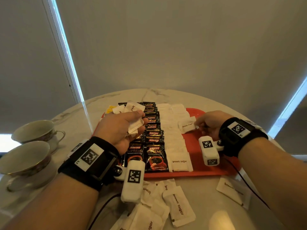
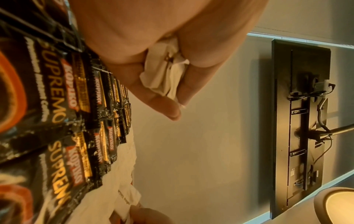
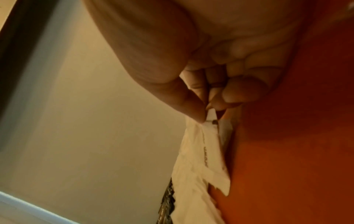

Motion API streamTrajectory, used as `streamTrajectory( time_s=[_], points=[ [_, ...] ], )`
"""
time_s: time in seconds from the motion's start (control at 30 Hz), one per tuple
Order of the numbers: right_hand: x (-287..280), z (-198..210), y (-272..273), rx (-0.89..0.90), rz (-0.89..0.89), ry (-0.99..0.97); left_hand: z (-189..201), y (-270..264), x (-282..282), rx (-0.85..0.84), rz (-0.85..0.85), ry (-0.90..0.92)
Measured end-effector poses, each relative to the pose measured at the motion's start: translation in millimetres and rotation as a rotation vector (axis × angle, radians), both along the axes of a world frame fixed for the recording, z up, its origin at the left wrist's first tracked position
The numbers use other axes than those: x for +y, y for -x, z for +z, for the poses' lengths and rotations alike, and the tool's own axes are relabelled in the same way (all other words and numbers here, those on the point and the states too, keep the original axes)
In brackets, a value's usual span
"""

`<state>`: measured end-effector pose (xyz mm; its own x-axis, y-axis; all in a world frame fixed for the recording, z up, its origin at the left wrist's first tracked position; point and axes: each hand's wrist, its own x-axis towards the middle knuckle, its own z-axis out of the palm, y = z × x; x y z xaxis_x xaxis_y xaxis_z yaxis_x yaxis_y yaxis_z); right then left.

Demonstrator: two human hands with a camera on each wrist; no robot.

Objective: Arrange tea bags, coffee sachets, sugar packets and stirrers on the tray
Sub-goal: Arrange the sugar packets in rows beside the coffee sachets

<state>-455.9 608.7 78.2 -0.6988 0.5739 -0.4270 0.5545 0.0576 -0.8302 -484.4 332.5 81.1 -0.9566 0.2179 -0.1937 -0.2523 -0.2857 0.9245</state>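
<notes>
A red tray (image 1: 204,166) sits on the marble table, holding overlapping rows of black coffee sachets (image 1: 153,130) and a row of white brown-sugar packets (image 1: 172,138). My left hand (image 1: 123,128) hovers over the sachets and grips a bunch of sugar packets (image 1: 132,110), seen crumpled between its fingers in the left wrist view (image 2: 166,71). My right hand (image 1: 207,125) is low over the tray's right part and pinches one sugar packet (image 1: 186,126) by its edge against the far end of a second row; the right wrist view shows this packet (image 3: 208,145).
Loose sugar packets (image 1: 166,203) lie on the table in front of the tray, one more (image 1: 232,190) at the right. Two teacups on saucers (image 1: 31,146) stand at the left. Yellow packets (image 1: 110,109) peek out behind my left hand. The tray's right side is bare red.
</notes>
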Motion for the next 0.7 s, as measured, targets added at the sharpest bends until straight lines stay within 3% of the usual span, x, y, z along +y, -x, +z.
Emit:
streamTrajectory(
  time_s=[0.3,0.57,0.7],
  points=[
    [-7.6,-2.0,0.9,-0.056,0.038,-0.124,2.2,-0.5,-0.2,-0.003,-0.013,0.01],
    [-11.0,0.5,-5.2,0.013,0.018,-0.084,3.7,-1.1,-0.1,-0.004,-0.005,-0.007],
    [-24.7,1.1,-12.1,0.048,0.095,-0.029,3.2,-1.2,0.5,-0.005,0.003,-0.006]
  ],
)
